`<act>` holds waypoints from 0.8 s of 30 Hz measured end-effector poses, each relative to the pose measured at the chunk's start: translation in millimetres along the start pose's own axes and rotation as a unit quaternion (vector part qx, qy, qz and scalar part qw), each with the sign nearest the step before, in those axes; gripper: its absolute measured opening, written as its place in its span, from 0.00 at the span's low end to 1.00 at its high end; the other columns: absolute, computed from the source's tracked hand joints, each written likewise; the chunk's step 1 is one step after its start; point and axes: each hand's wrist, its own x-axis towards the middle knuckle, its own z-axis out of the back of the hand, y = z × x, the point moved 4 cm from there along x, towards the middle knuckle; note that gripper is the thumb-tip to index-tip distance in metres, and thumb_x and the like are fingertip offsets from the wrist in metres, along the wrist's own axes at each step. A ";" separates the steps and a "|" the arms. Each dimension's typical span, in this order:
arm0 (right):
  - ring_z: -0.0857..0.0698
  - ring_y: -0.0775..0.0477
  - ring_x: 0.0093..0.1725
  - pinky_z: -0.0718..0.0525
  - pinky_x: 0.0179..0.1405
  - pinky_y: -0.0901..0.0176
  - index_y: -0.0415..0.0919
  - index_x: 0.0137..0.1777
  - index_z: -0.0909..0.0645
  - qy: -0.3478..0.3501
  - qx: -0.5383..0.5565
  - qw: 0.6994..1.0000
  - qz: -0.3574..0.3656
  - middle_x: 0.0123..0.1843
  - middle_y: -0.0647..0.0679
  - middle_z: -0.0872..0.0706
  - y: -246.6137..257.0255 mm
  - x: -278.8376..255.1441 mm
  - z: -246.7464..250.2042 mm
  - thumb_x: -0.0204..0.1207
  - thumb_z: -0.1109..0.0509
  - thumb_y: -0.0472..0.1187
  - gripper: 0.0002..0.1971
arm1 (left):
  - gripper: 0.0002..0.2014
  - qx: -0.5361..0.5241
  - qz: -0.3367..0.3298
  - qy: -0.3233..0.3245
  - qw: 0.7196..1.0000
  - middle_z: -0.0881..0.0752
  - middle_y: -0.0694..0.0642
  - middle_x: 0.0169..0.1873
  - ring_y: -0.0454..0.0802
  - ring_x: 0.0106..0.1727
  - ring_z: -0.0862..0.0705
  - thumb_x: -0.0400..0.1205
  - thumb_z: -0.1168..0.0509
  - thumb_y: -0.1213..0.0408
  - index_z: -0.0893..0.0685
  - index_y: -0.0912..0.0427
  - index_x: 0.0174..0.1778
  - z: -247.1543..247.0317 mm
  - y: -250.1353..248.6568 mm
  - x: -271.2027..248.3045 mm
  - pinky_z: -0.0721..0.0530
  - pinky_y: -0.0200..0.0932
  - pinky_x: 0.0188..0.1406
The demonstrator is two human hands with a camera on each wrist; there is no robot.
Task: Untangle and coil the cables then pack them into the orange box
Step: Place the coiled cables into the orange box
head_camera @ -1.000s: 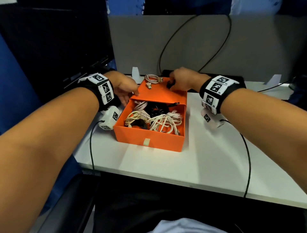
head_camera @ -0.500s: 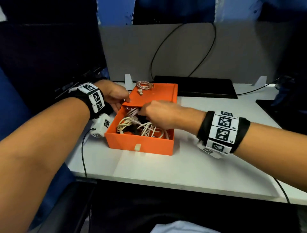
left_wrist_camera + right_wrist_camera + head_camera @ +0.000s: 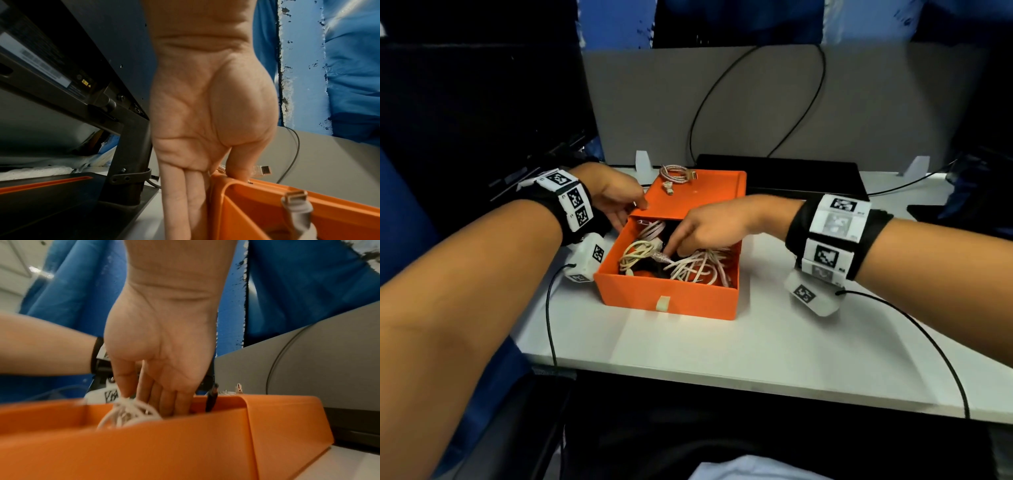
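The orange box (image 3: 664, 299) is a drawer pulled toward me out of its sleeve (image 3: 709, 195). Several coiled white and cream cables (image 3: 698, 270) lie in the drawer over something dark. A braided pink coil (image 3: 676, 173) sits on top of the sleeve. My left hand (image 3: 631, 216) steadies the sleeve's left corner, thumb on top and straight fingers (image 3: 185, 194) down its side. My right hand (image 3: 674, 250) reaches into the drawer with its fingers (image 3: 164, 400) extended down onto the cables, next to a white coil (image 3: 127, 412). What lies under its fingertips is hidden.
A flat black device (image 3: 804, 174) lies right behind the box. A dark monitor (image 3: 482, 120) stands at the left and a grey partition (image 3: 756, 102) with a looping black wire closes off the back. White table (image 3: 756, 342) spreads right of and in front of the box.
My right hand has come from the far end of the sleeve, where it held something dark, down into the drawer onto the cables. The left hand has stayed on the sleeve.
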 end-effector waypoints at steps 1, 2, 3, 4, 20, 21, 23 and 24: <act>0.16 0.78 0.48 0.23 0.54 0.80 0.52 0.71 0.14 -0.001 0.025 1.000 0.008 0.54 0.70 0.13 -1.2 0.8 6.2 0.89 0.36 0.41 0.16 | 0.18 0.002 0.000 0.001 1.000 0.10 0.67 0.54 0.59 0.41 0.06 0.93 0.49 0.65 0.25 0.67 0.75 -0.2 -0.5 0.5 0.08 0.55 0.42; 0.12 0.71 0.53 0.20 0.61 0.73 0.50 0.68 0.12 -0.015 0.051 0.998 0.020 0.56 0.65 0.10 -1.1 1.5 14.8 0.89 0.36 0.40 0.14 | 0.18 0.004 -0.001 0.002 1.000 0.10 0.67 0.54 0.59 0.41 0.06 0.93 0.50 0.65 0.24 0.67 0.75 -0.3 -1.3 1.1 0.07 0.53 0.41; 0.09 0.61 0.55 0.16 0.63 0.64 0.48 0.64 0.11 -0.041 0.076 0.996 0.029 0.58 0.57 0.08 -0.9 1.6 25.9 0.89 0.36 0.38 0.13 | 0.18 0.006 -0.002 0.003 1.000 0.10 0.67 0.53 0.59 0.41 0.07 0.93 0.50 0.65 0.24 0.68 0.75 -0.4 -2.2 1.2 0.07 0.52 0.40; 0.07 0.53 0.54 0.12 0.60 0.60 0.45 0.60 0.11 -0.077 0.093 0.992 0.032 0.57 0.50 0.06 -1.1 3.4 39.4 0.89 0.37 0.37 0.12 | 0.19 0.007 -0.003 0.004 1.000 0.10 0.67 0.52 0.59 0.41 0.07 0.92 0.49 0.65 0.24 0.68 0.75 -0.1 -2.6 1.2 0.07 0.52 0.40; 0.14 0.38 0.66 0.20 0.73 0.39 0.46 0.81 0.27 -0.093 -0.167 0.965 -0.177 0.73 0.44 0.16 -51.9 103.8 88.7 0.79 0.26 0.62 0.35 | 0.17 0.010 0.002 0.014 1.000 0.10 0.69 0.59 0.64 0.50 0.09 0.92 0.49 0.66 0.24 0.67 0.74 -0.2 -2.8 -1.9 0.11 0.60 0.54; 0.13 0.39 0.62 0.18 0.69 0.42 0.44 0.77 0.23 -0.112 -0.163 0.964 -0.178 0.69 0.44 0.14 -51.9 104.2 88.3 0.78 0.26 0.63 0.33 | 0.17 0.009 0.003 0.015 1.000 0.11 0.70 0.61 0.65 0.52 0.09 0.92 0.49 0.66 0.24 0.68 0.74 0.1 -2.8 -1.6 0.11 0.60 0.55; 0.13 0.39 0.57 0.16 0.61 0.46 0.41 0.72 0.20 -0.142 -0.164 0.960 -0.178 0.65 0.43 0.12 -53.8 102.7 87.2 0.78 0.26 0.64 0.31 | 0.18 0.008 0.005 0.019 1.000 0.12 0.71 0.63 0.67 0.55 0.10 0.93 0.49 0.65 0.25 0.68 0.74 0.1 -2.6 -1.4 0.11 0.61 0.56; 0.13 0.39 0.57 0.15 0.59 0.46 0.40 0.71 0.19 -0.151 -0.168 0.958 -0.176 0.64 0.43 0.12 -54.3 100.3 86.4 0.79 0.26 0.63 0.31 | 0.18 0.009 0.007 0.020 1.000 0.12 0.71 0.63 0.68 0.58 0.10 0.93 0.49 0.65 0.25 0.68 0.74 0.0 -2.1 -1.6 0.11 0.61 0.57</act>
